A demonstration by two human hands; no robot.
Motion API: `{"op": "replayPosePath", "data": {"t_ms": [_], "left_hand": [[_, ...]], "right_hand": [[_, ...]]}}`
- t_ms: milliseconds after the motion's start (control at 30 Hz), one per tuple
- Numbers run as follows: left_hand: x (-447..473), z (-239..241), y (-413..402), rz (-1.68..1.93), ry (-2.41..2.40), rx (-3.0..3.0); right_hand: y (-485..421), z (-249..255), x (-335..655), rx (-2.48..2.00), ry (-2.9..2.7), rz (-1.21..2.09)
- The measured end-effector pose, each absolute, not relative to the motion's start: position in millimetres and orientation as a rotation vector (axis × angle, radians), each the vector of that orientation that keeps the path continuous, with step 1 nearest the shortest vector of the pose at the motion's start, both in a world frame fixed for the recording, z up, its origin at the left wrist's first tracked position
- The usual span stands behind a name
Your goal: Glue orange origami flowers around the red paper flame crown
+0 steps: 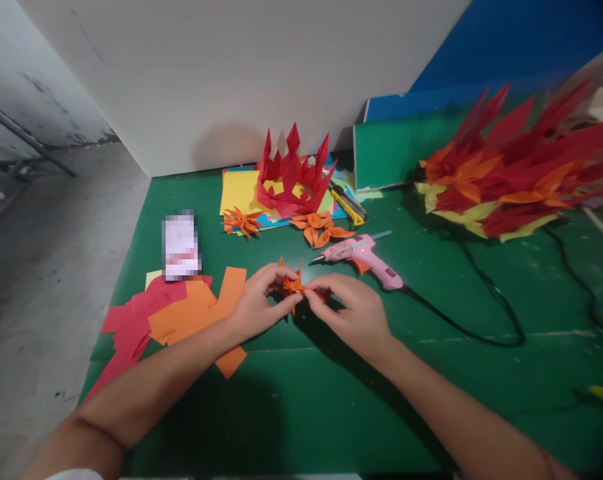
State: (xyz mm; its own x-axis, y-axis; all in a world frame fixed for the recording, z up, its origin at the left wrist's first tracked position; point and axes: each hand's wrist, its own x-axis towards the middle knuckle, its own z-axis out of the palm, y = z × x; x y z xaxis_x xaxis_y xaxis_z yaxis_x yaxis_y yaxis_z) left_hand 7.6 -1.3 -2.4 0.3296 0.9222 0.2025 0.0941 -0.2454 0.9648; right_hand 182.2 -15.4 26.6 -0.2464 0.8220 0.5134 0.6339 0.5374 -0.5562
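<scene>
One green table (331, 407) carries the work. On it, the pink glue gun (358, 251) lies just beyond the right hand (355, 310), which is best kept clear of the nozzle (318, 259). Thumb and fingers of the left hand (260, 293) pinch the spiky orange paper flower (292, 286), between both hands; the right thumb and forefinger pinch its edge, ideally lightly, sparing the folds.
</scene>
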Motion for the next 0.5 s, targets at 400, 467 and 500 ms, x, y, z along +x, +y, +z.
{"op": "replayPosePath", "data": {"t_ms": [400, 467, 500], "left_hand": [[6, -2, 1, 1.055, 0.944, 1.643], [6, -1, 1, 1.047, 0.954, 1.667], [6, -1, 1, 1.043, 0.957, 1.675]], "right_hand": [[-13, 20, 190, -1.153, -2.108, 0.265], [-11, 20, 192, -1.122, -2.181, 0.198], [-10, 20, 193, -1.125, -2.206, 0.174]]}}
